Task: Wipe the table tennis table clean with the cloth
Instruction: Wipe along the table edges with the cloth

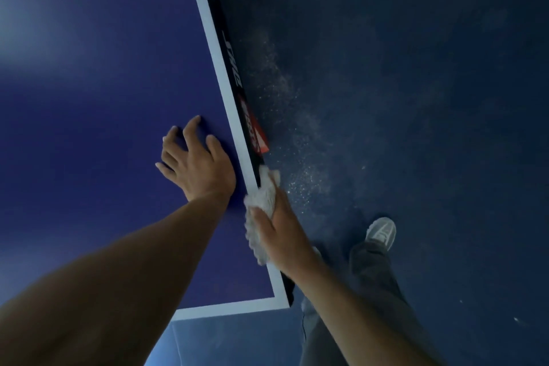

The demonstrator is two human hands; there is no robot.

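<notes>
We're at the table tennis table (104, 83), near its right corner (283, 300). The blue top fills the left half of the view and runs wide up and left, all the way out of frame. Dark blue floor (416, 98) fills the right half, with pale dust specks (306, 181) scattered in a band beside the table. The white boundary line (208, 38) follows the right edge diagonally from the top of the view down to the corner, then turns left along the near edge. Just outside the line sits the black side rail (234, 74) with white lettering we can't read. Our left forearm (118, 261) reaches in from bottom left across the top. A grey trouser leg (371, 270) stands on the floor just right of the corner, close to the rail. Our left hand (197, 163) rests on the blue surface just inside the white line, fingers spread and straight, tips touching the top, holding nothing. Our right hand (282, 229) is at the table's right edge, below and right of the left hand, gripping the white cloth (263, 202). The cloth is bunched, draped over the white line and the rail, touching both. A pale sneaker (381, 232) is planted on the floor, apart from the table. A red label (255, 134) sits on the rail just above the cloth.
</notes>
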